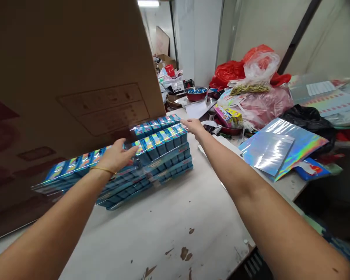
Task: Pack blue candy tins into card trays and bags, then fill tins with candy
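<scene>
Stacked on the table are clear-wrapped packs of small blue boxes [161, 146] with colourful tops. At the left end of the stack, a top pack [83, 165] juts out at an angle toward the large carton. My left hand [115, 157], with a thin bracelet at its wrist, grips this pack at its inner end; some of its fingertips are hidden. My right hand [194, 126] pinches the far right corner of the top layer, thumb and fingers close together on the wrap. Behind my hands another row of the blue boxes [156, 125] shows against the carton.
A big brown carton [111, 58] stands upright at the left. On the right lie silvery holographic sheets [280, 146], a black bag [309, 122], red plastic bags [230, 74] and a pink and yellow box [227, 115]. A bowl of blue pieces [196, 97] is farther back.
</scene>
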The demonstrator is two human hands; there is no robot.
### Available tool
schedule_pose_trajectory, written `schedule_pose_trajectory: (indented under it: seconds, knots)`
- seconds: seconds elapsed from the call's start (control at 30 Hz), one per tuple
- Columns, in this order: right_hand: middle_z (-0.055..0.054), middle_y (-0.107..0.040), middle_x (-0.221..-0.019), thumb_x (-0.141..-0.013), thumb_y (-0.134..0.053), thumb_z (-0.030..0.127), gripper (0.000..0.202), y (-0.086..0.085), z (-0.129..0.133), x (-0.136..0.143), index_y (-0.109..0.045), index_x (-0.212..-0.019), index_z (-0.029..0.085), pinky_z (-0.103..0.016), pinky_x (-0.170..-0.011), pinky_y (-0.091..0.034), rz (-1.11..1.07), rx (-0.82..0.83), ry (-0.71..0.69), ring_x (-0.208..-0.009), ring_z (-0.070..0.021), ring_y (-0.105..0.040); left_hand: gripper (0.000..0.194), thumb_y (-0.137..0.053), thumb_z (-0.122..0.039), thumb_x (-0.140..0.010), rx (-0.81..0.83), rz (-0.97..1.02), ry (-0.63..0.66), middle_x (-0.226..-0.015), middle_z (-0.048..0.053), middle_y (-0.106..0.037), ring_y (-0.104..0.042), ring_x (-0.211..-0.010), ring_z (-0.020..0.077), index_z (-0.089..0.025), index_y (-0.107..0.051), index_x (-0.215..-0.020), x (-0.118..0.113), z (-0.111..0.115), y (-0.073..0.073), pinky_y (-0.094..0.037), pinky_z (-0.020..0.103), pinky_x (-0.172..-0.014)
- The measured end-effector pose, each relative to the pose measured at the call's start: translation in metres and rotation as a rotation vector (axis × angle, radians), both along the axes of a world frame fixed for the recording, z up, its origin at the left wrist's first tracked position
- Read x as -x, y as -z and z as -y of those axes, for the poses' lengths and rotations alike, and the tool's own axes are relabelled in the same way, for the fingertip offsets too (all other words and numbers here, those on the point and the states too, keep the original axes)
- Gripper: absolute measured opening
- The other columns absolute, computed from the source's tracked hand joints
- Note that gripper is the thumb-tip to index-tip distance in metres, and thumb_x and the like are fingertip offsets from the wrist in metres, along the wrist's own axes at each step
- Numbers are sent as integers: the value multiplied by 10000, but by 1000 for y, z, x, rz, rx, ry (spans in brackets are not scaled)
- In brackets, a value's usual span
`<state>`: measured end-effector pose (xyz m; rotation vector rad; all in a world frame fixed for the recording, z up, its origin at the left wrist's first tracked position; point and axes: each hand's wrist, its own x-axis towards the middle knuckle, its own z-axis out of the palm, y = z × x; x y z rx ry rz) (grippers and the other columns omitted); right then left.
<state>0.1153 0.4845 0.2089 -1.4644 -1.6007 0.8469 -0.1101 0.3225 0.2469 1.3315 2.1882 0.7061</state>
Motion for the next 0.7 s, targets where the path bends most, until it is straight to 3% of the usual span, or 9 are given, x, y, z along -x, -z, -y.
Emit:
schedule_pose_trajectory:
  seconds: [0.1, 0.17, 0.23, 0.33, 0.4, 0.5, 0.57, 0.7]
  knots:
    - [-40, -622, -760, -606, -671, 301, 342, -3, -6, 14, -612, -882, 108, -230, -672, -409, -8, 27, 33, -731, -146, -572, 875, -596, -516, -631, 33, -76, 12, -1204, 195, -468, -618, -688, 221, -180, -194, -1331, 3, -10, 2, -474, 311, -551]
    - [-19, -604, -708, -583, -678, 222, 338, -4, -7, 20, -608, -893, 105, -214, -627, -409, -44, 51, 46, -665, -123, -559, 893, -621, -488, -621, -4, -25, 7, -1193, 182, -476, -615, -688, 210, -194, -179, -1339, 5, -13, 3, -477, 300, -547]
    - [3, -573, -651, -594, -655, 159, 340, -6, -8, 24, -589, -923, 103, -194, -571, -397, -110, 67, 79, -588, -93, -527, 867, -633, -403, -648, -60, 169, -22, -1161, 170, -494, -605, -670, 175, -184, -162, -1342, 7, -15, 4, -484, 280, -549]
    - [42, -505, -556, -628, -601, 74, 343, -9, -12, 29, -541, -964, 109, -168, -473, -352, -252, 155, 137, -463, -53, -442, 762, -618, -202, -682, -210, 415, -180, -1056, 140, -538, -569, -610, 104, -146, -209, -1322, 9, -20, 1, -470, 215, -515]
    - [56, -461, -495, -647, -572, 43, 270, -11, -16, 31, -535, -907, 108, -162, -422, -317, -316, 244, 130, -403, -42, -384, 751, -599, -75, -668, -278, 523, -255, -950, 102, -559, -540, -562, 70, -143, -220, -1314, 12, -24, -3, -453, 181, -491]
    - [52, -430, -445, -680, -558, 54, 84, -11, -23, 32, -525, -736, 106, -156, -383, -293, -336, 308, 94, -364, -33, -341, 775, -564, 44, -638, -287, 650, -264, -819, 51, -554, -522, -516, 59, -132, -214, -1306, 15, -36, -9, -447, 172, -478]
    - [51, -428, -438, -697, -556, 65, 78, -8, -27, 32, -502, -673, 116, -151, -378, -300, -351, 320, 80, -359, -29, -340, 653, -544, 56, -647, -253, 712, -261, -745, 41, -547, -531, -510, 74, -92, -316, -1241, 17, -47, -10, -448, 180, -468]
    - [63, -425, -433, -720, -545, 65, 92, 1, -32, 33, -493, -676, 127, -138, -383, -308, -391, 300, 62, -363, -26, -355, 226, -534, -36, -709, -176, 794, -294, -651, 35, -504, -535, -509, 95, -61, -519, -933, 23, -71, -6, -445, 187, -442]
